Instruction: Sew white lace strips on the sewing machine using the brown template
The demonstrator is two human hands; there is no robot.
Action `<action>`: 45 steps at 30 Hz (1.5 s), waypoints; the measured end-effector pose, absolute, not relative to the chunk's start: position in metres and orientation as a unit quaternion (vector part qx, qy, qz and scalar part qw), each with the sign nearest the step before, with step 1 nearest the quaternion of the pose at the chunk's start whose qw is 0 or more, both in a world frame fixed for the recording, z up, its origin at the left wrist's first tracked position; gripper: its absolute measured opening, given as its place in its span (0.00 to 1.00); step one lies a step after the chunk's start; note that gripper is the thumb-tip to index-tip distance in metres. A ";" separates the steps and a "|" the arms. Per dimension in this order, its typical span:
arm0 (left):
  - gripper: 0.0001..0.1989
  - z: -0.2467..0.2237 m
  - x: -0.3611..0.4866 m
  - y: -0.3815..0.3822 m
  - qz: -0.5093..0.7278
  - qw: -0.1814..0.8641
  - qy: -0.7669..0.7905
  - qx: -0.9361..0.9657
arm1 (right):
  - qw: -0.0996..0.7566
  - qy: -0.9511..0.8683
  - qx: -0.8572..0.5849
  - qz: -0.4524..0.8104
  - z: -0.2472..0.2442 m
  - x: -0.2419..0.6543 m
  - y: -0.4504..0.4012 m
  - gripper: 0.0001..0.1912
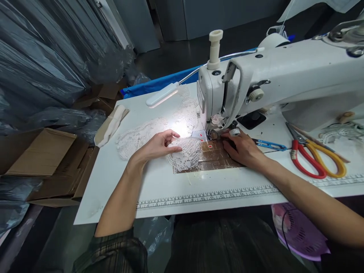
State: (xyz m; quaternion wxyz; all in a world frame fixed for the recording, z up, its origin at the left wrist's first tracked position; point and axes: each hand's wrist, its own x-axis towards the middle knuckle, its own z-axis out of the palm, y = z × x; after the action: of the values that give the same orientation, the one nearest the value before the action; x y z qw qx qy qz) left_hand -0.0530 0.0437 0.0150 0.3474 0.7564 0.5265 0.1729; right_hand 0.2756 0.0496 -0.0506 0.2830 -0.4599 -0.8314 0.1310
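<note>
White lace (186,153) lies beside the presser foot of a white sewing machine (216,91), and more of it spreads over the table behind. My left hand (159,145) is at the left edge of the lace, thumb and fingers curved with a gap between them; the lace edge lies at the fingertips. To the right of the needle area, my right hand (241,148) rests by the brown taped plate (218,157). Its fingertips reach behind the presser foot and are partly hidden, so what they touch is unclear. A lit lamp (162,95) shines on the lace.
Red-and-yellow scissors (318,157) and blue snips (270,145) lie right of my right hand. A printed ruler (210,198) runs along the front edge. A rolled white cloth (111,126) sits at the table's left, with cardboard boxes (45,151) beyond.
</note>
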 end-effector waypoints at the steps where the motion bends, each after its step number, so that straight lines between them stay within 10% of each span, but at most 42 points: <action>1: 0.18 0.014 -0.054 0.044 0.174 0.339 0.526 0.760 | 0.287 -0.829 -0.461 0.135 -0.050 0.275 0.049 0.17; 17: 0.18 0.013 -0.054 0.042 0.178 0.251 0.535 0.787 | 0.295 -0.832 -0.452 0.123 -0.049 0.274 0.047 0.16; 21: 0.06 0.012 -0.052 0.046 0.176 0.103 0.520 0.829 | 0.299 -0.834 -0.446 0.128 -0.048 0.274 0.047 0.15; 26: 0.14 0.007 -0.054 0.054 0.138 -0.118 0.456 0.871 | 0.298 -0.835 -0.445 0.125 -0.048 0.274 0.048 0.17; 45: 0.14 -0.012 -0.064 0.063 0.173 -0.179 0.376 0.893 | 0.296 -0.845 -0.432 0.110 -0.048 0.275 0.045 0.17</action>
State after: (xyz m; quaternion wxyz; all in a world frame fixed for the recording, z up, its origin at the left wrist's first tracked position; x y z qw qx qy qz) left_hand -0.0639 0.0631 -0.0117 -0.1794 0.8925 0.3759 0.1728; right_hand 0.2752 0.0455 -0.0477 0.2960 -0.4316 -0.8450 0.1099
